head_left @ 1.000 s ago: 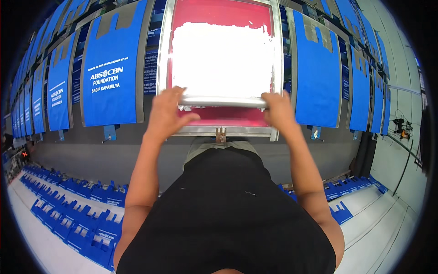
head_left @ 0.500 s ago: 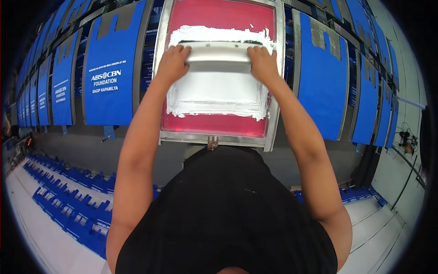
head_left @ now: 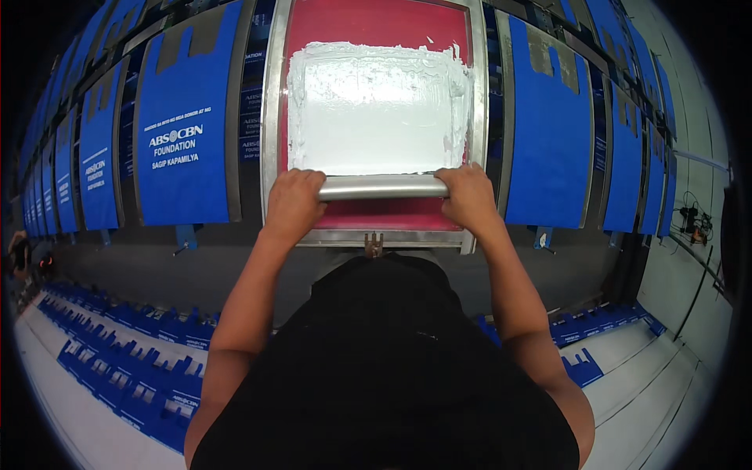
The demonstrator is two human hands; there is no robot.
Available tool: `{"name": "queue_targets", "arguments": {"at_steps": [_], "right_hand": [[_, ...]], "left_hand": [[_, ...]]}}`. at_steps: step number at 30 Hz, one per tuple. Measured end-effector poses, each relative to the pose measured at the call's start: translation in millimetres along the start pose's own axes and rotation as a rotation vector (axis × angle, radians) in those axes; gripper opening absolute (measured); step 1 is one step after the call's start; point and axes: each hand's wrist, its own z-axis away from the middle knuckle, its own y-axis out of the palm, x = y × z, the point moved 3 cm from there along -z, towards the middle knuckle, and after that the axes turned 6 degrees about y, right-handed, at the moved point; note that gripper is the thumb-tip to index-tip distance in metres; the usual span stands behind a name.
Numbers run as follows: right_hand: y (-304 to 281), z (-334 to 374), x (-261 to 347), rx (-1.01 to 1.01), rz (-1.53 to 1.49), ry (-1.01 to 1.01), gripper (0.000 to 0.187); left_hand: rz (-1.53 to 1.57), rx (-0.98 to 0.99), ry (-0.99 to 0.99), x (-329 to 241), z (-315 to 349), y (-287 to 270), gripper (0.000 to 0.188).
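Both hands grip a silvery squeegee (head_left: 384, 187) that spans the screen-printing frame (head_left: 271, 133) in front of me. My left hand (head_left: 296, 205) is closed round its left end, and my right hand (head_left: 471, 199) round its right end. Beyond the squeegee a wide layer of white ink (head_left: 376, 110) covers the middle of the red screen (head_left: 368, 22), thicker and ragged along its edges. A strip of bare red screen shows on the near side, below the squeegee. The blade's lower edge is hidden.
Blue cut-out bags (head_left: 174, 117) lie on boards to the left, and more blue bags (head_left: 548, 133) to the right. A metal clamp (head_left: 374, 244) sits at the frame's near edge. Rows of blue bags (head_left: 117, 368) spread over the floor behind. Far left, another person (head_left: 19, 254) is visible.
My hands have drawn the squeegee toward me, from the far part of the screen to near its front edge. The white layer behind it now looks smoother and is fully exposed.
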Motion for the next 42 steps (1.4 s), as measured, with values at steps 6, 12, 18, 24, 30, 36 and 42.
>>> {"name": "queue_targets", "arguments": {"at_steps": [6, 12, 18, 24, 30, 36, 42], "right_hand": [[28, -13, -14, -0.452, 0.008, -0.121, 0.045], [-60, -178, -35, -0.230, 0.201, -0.034, 0.030], [-36, -38, -1, -0.026, 0.167, -0.008, 0.042], [26, 10, 1, -0.281, -0.008, -0.064, 0.041], [-51, -168, -29, -0.329, 0.211, -0.050, 0.041], [-46, -73, -8, -0.084, 0.139, -0.009, 0.045], [33, 20, 1, -0.184, 0.032, -0.008, 0.047]], "left_hand": [[-0.067, -0.272, 0.064, 23, -5, 34, 0.047], [-0.112, -0.065, -0.127, 78, -172, -41, 0.028], [-0.036, -0.014, -0.074, 31, -45, -26, 0.029], [0.014, -0.226, 0.120, 16, 9, 20, 0.039], [-0.118, -0.110, -0.126, 86, -164, -34, 0.029], [-0.046, 0.048, -0.144, 56, -80, -34, 0.034], [-0.008, -0.151, 0.043, 16, 3, 12, 0.031]]}}
